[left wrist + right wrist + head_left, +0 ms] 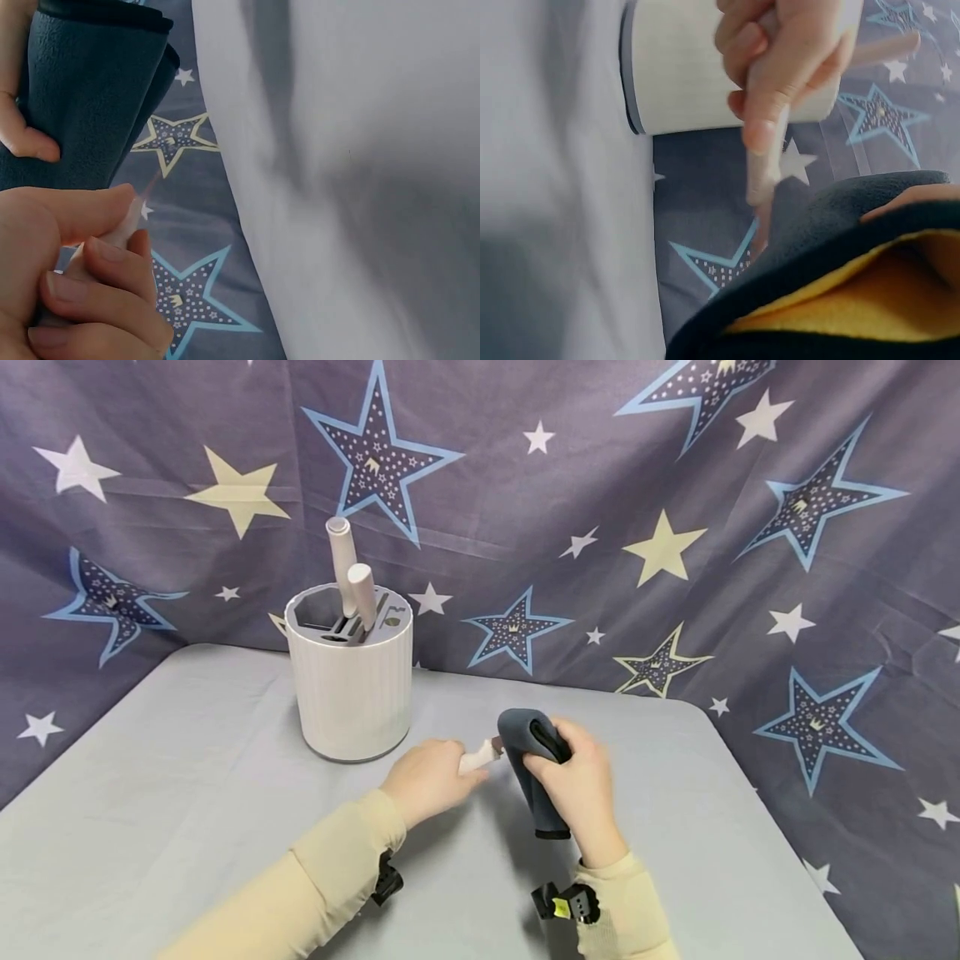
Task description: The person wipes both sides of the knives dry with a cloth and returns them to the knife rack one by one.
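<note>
My left hand (427,781) grips the white handle of a small knife (476,758), its reddish-brown blade pointing toward the cloth. Most of that blade is behind the cloth in the head view; in the right wrist view a short stretch of blade (763,221) shows beside the cloth. A folded dark blue-grey cloth (528,768) with black edging is held in my right hand (581,785), thumb on the near face. Yellow lining (855,307) appears between its folds in the right wrist view. Whether blade and cloth touch, I cannot tell.
Left of the hands stands a round white knife holder (352,693) with a grey slotted top. Two white-handled tools, one taller (342,556) and one shorter (363,593), stick up from it. A grey cloth covers the table (187,793); a star-patterned curtain (480,577) hangs behind.
</note>
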A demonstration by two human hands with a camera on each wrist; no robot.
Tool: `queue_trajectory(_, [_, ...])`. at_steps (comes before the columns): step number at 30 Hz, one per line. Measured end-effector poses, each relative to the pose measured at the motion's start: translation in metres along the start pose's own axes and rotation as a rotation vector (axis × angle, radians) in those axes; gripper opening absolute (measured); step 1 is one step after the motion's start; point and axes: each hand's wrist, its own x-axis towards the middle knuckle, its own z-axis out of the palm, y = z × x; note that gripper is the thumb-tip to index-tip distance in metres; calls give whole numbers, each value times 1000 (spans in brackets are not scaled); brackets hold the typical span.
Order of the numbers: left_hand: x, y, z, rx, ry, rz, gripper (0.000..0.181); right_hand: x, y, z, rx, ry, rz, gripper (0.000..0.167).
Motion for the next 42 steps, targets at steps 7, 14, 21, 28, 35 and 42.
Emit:
queue_trajectory(7, [-9,-7,-8,8,61,53,27,-10,-11,7,-36,13,-160,37])
queue_trajectory(14, [-20,-17,-8,10,112,89,28,-15,-14,13,-96,47,-262,34])
queue_trajectory(21, [-30,-20,-9,34,154,122,30,-20,-15,12,-141,33,-357,37])
queue_trajectory(28, [-37,-21,-9,28,152,114,31,-24,-14,12,-210,45,-504,46])
queue_trajectory(35, [-43,-21,-7,-19,153,91,31,-28,-11,17,-265,46,-571,51])
queue_trajectory(42, [-47,-21,0,-79,198,82,32,-36,-8,29,-242,55,-627,58])
